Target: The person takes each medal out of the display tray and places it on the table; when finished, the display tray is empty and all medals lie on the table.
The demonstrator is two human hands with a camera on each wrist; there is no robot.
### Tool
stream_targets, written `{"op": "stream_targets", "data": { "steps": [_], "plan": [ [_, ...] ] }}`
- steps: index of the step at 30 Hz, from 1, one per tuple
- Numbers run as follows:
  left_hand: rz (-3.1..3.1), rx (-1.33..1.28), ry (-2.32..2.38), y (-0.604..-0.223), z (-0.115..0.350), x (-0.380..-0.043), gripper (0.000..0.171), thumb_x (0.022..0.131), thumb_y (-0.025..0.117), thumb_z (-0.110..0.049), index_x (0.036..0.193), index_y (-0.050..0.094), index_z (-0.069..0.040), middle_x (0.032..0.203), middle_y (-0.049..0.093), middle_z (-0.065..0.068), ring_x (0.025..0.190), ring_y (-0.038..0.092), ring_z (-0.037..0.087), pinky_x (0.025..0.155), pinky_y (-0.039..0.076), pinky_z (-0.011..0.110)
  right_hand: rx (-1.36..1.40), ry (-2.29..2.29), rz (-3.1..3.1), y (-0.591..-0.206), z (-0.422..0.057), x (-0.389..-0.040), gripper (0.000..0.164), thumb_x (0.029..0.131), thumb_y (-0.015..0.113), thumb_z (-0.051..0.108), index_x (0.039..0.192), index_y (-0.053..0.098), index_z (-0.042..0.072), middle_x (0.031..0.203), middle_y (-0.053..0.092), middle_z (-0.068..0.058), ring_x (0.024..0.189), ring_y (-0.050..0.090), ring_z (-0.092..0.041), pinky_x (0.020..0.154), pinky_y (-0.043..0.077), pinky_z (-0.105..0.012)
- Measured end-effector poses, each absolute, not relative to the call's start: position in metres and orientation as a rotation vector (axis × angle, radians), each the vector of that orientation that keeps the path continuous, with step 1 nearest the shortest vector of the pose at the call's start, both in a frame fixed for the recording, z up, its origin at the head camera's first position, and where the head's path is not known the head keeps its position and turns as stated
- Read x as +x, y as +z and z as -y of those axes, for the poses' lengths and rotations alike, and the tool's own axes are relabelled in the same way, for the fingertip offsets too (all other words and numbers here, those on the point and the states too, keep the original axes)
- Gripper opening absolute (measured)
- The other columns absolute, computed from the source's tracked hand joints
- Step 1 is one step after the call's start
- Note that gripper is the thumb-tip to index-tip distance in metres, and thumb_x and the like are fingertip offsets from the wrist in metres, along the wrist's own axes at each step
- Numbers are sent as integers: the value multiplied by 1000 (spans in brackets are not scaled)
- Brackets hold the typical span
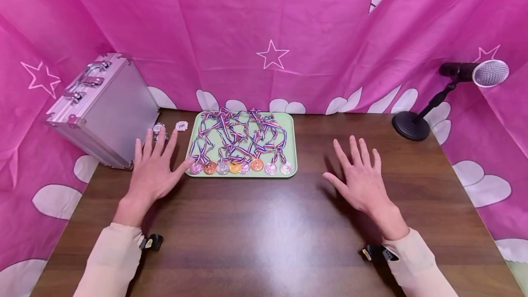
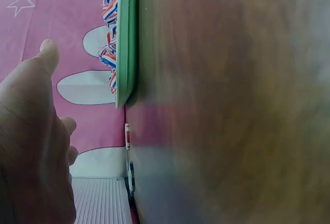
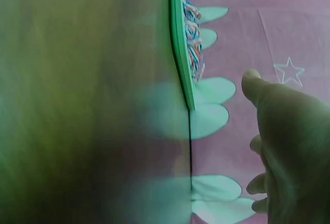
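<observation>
Sleeves (image 1: 109, 258) | tray (image 1: 290, 143): long axis left-right | medals (image 1: 235, 167) nearward, ribbons (image 1: 225, 128) away

one high view, two low ones turned sideways

the head view looks forward and down over the table (image 1: 264, 237), far enough back to show the left hand (image 1: 154, 173) and right hand (image 1: 363, 182) whole; each wrist view looks from close beside its own hand, low across the table toward the pink backdrop (image 1: 231, 26); all three share the green tray (image 1: 292, 143), edge-on in both wrist views.
</observation>
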State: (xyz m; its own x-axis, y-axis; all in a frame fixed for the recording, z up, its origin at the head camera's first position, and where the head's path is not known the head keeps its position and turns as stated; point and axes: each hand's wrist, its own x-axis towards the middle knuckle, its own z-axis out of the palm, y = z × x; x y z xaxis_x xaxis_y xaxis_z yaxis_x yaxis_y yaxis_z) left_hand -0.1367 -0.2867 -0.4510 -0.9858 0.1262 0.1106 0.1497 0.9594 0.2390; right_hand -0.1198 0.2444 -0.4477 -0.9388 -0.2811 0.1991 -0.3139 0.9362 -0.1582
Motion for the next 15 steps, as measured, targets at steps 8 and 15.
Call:
{"op": "stream_targets", "data": {
  "steps": [8, 15],
  "plan": [
    [2937, -199, -840, -455, 280, -130, 77, 119, 36, -50, 175, 19, 0, 179, 12, 34, 167, 6, 54, 133, 6, 67, 536, 422, 2891, -455, -223, -115, 80, 105, 70, 51, 170, 45, 11, 171, 39, -31, 159, 35, -51, 123, 25, -72],
    [2820, -94, -1024, -461, 277, -131, 61, 119, 46, -29, 168, 37, 7, 167, 40, 37, 155, 36, 58, 125, 27, 71, 545, 551, 2837, -457, -203, -117, 72, 105, 72, 44, 165, 52, 10, 164, 51, -28, 151, 48, -47, 117, 38, -67]
  ]
}}
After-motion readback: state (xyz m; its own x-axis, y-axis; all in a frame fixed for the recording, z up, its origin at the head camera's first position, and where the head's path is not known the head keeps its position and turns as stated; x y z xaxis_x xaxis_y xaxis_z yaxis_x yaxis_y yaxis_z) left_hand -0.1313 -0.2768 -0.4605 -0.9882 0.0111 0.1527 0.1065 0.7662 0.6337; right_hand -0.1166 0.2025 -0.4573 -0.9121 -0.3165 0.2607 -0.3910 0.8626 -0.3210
